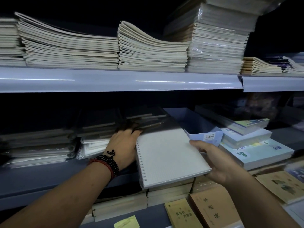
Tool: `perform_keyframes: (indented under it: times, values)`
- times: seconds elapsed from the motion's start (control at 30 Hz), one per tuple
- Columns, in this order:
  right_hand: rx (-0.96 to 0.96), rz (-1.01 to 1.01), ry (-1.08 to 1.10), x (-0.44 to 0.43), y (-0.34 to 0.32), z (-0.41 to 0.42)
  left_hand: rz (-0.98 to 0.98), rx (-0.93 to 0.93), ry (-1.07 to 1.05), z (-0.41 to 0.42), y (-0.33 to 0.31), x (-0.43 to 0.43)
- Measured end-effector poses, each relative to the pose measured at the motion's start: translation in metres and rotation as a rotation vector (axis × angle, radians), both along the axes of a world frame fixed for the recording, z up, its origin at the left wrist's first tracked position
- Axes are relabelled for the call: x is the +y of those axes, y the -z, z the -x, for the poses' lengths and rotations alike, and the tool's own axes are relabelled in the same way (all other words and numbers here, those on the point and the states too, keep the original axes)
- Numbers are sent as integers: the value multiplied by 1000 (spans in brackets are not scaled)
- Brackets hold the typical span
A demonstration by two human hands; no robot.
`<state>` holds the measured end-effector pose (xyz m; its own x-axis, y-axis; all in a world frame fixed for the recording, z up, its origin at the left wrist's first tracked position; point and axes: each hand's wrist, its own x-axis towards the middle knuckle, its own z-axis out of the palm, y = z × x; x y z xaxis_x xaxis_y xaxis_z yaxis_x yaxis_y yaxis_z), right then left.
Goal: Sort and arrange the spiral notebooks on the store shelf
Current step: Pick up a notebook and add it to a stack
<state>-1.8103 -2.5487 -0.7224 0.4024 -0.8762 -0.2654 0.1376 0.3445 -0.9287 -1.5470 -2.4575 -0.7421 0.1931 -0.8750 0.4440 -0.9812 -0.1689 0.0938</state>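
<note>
A white spiral notebook (pixel 167 155) with its coil along the left edge hangs over the front of the middle shelf (pixel 49 176). My right hand (pixel 215 162) grips its right edge, thumb on top and fingers underneath. My left hand (pixel 123 145), with dark bead bracelets on the wrist, lies beside the notebook's left edge, fingers reaching back into the dark stacks of wrapped spiral notebooks (pixel 92 142). Whether those fingers hold anything is hidden in shadow.
An open pale blue cardboard box (pixel 204 130) stands right behind the held notebook. Packs of blue-covered books (pixel 256 150) lie to the right. The upper shelf (pixel 115 79) carries tall stacks of pale notebooks. Brown and yellow booklets (pixel 212 209) lie on the lower shelf.
</note>
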Motion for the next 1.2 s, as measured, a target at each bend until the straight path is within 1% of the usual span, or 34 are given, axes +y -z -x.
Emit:
perform_keyframes:
  times: [0.1,0.17,0.2,0.27,0.3,0.33,0.37,0.4,0.43,0.47,0.5,0.53,0.57,0.73,0.9,0.97,1.07,1.2]
  values:
    - [42,24,-27,2,1,-4,9,6,7,4,1,3]
    - [22,1,-33,3,1,-5,71,43,34,5,6,5]
    - [13,-17,-32,4,0,-5,136,81,59,8,10,8]
    - [5,-48,-38,5,0,-4,330,157,111,12,20,15]
    - [9,-58,-43,5,1,-3,425,239,88,17,25,21]
    - [18,-65,-45,5,2,-4,506,381,41,22,30,27]
    - [28,-65,-45,5,3,-4,546,589,-19,28,34,33]
    - [36,-65,-42,6,3,-5,520,864,-74,33,35,37]
    - [41,-65,-38,7,3,-6,428,1171,-94,39,34,40]
    - [48,-66,-34,8,3,-6,318,1434,-70,44,29,41]
    - [51,-71,-34,9,4,-6,233,1631,-26,47,25,41]
    - [48,-72,-39,11,4,-6,197,1769,24,50,20,42]
    - [44,-71,-45,13,5,-6,180,1837,52,51,13,42]
    - [13,-45,-34,25,7,1,104,1870,87,61,0,49]
    - [-83,-111,49,38,12,18,51,1906,194,79,1,70]
    - [-91,-93,84,44,15,22,85,1881,230,89,-1,80]
    - [-111,-24,170,54,11,26,191,1855,256,92,-12,90]
    - [-234,44,256,62,-9,24,323,1841,196,68,-26,99]
